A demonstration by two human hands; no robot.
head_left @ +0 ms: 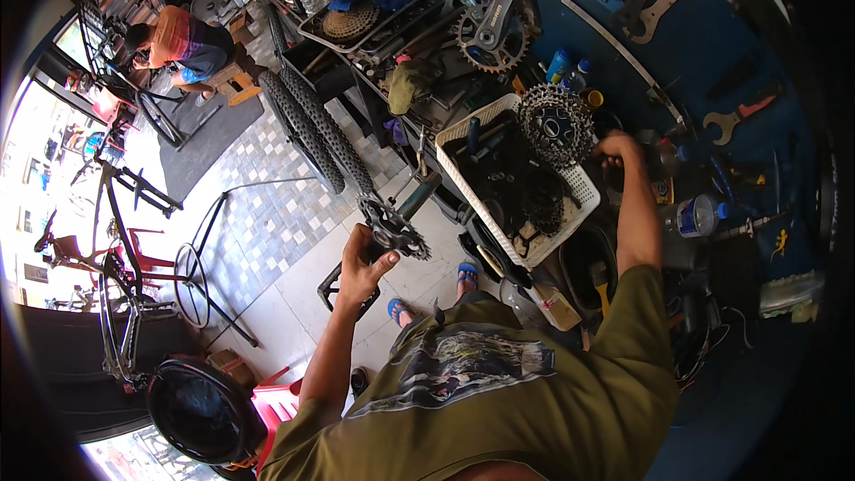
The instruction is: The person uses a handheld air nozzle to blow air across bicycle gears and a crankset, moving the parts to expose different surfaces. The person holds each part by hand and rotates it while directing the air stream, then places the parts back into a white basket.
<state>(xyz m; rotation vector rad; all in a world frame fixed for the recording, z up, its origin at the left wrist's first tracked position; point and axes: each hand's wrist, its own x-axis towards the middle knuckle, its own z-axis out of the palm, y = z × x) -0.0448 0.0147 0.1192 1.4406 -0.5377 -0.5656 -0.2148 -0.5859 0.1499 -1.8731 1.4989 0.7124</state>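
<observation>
My left hand (361,269) grips a bicycle crankset by its crank arm, thumb up. The crankset's dark toothed chainring (398,230) stands beyond my fingers, and a black pedal (329,289) hangs below the wrist. On the right, my right hand (614,150) reaches past the far right corner of a white plastic basket (583,196), its fingers curled. What they close on, if anything, is hidden. Beside that hand, a large silver cassette (557,125) leans on the basket's rim. A smaller dark cassette (543,198) lies inside the basket among black parts.
Two knobby tires (307,129) stand left of the cluttered bench. Another crankset (494,31) sits at the back. Wrenches (672,0) hang on the blue wall. A bike frame (111,258) stands at left. Farther off, a person (187,40) sits on a wooden stool (236,80).
</observation>
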